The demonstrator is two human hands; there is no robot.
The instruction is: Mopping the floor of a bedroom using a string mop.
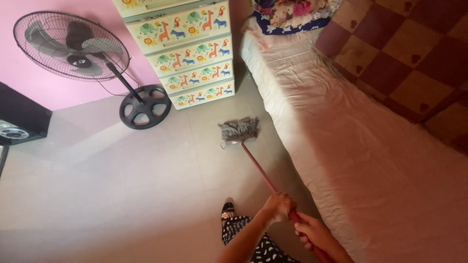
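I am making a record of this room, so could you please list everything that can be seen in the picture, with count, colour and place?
mop: one, grey head on a red handle, head on the floor beside the mattress
mattress: one, pale pink sheet, right side
blanket: one, brown and tan checks, on the mattress, top right
drawer unit: one, cream with coloured animals, top centre
standing fan: one, black, top left by the pink wall
speaker: one, black, left edge
floor: pale tiles
left hand: grips the handle, further down
right hand: grips the handle, nearer the body
foot: one, in a black sandal, bottom centre
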